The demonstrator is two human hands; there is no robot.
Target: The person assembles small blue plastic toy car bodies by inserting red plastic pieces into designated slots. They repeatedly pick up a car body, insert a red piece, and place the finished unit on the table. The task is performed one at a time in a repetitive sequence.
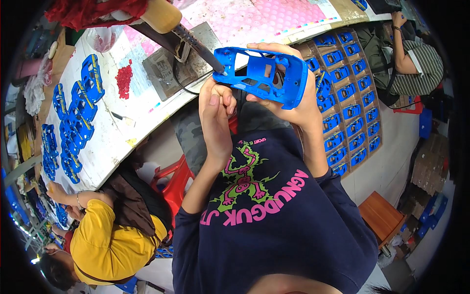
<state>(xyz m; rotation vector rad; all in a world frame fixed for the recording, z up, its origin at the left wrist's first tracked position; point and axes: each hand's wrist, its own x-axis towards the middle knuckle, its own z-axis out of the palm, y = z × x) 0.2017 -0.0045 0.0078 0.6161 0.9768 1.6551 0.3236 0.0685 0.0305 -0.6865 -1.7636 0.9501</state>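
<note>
A blue toy car body shell (289,81) is tilted up in front of me, its hollow inside showing. My right hand (298,98) grips its wider end, fingers behind and thumb along the near edge. A soldering iron (198,47) with a wooden handle slants down from the upper left, its tip at the shell's left end. My left hand (216,105) is just below that end, fingers curled together; anything inside them is hidden. Its upper finger meets the shell's corner, partly out of sight. A pile of small red parts (124,79) lies on the white worktable (147,125).
Several blue car shells (78,117) lie on the table's left. A cardboard divider tray (348,160) full of blue shells stands at right. People in yellow (105,240) and stripes (423,71) are nearby. A red chair (174,183) and wooden stool (382,215) stand below.
</note>
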